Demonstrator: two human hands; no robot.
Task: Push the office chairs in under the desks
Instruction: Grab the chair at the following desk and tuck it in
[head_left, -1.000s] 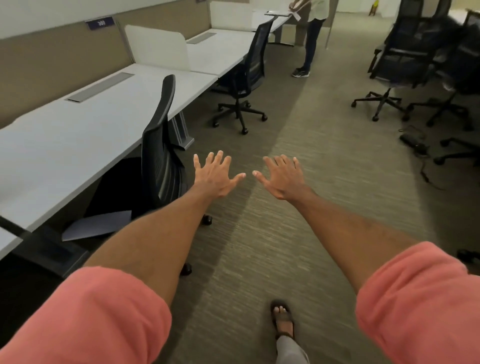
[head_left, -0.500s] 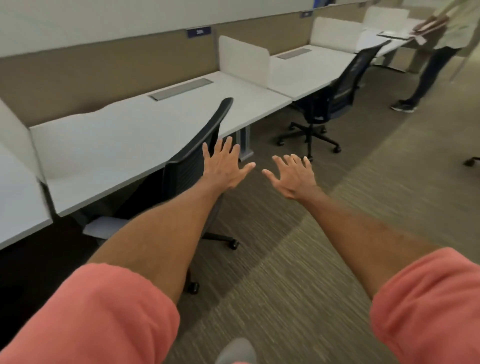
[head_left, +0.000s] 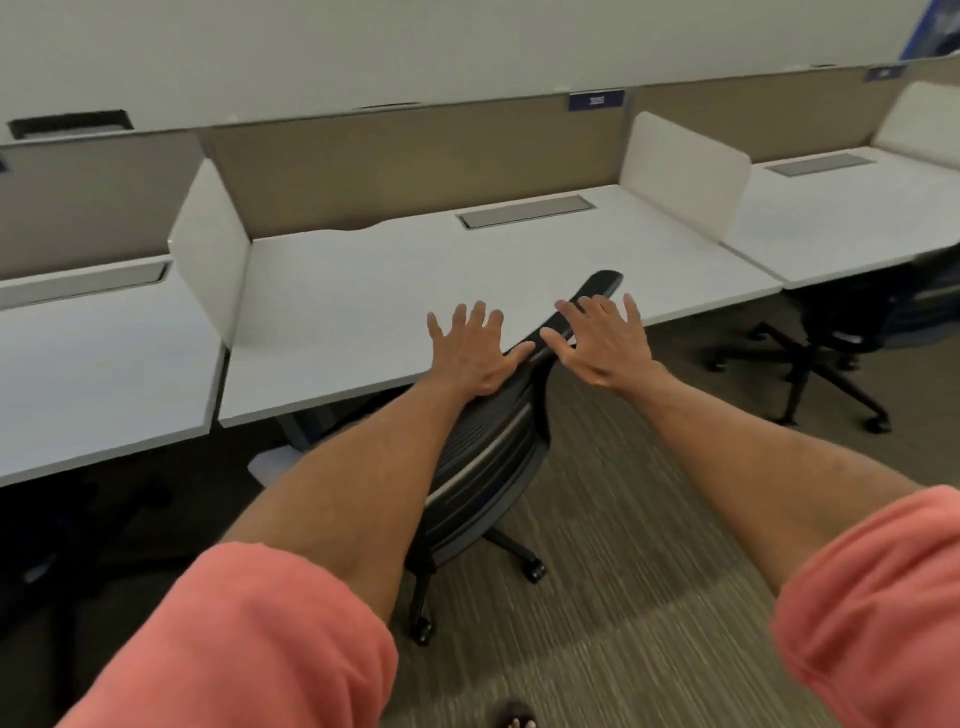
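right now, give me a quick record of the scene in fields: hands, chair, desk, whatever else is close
desk: white rectangular desk with white side dividers
chair: black mesh office chair on castors, backrest angled to the desk's edge
left hand: open, fingers spread, at the top edge of the backrest
right hand: open, fingers spread, over the same edge; contact unclear
nearby: second dark office chair at the desk to the right

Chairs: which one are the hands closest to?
The middle chair: the left hand and right hand are at its backrest top. The other chair stands off to the right.
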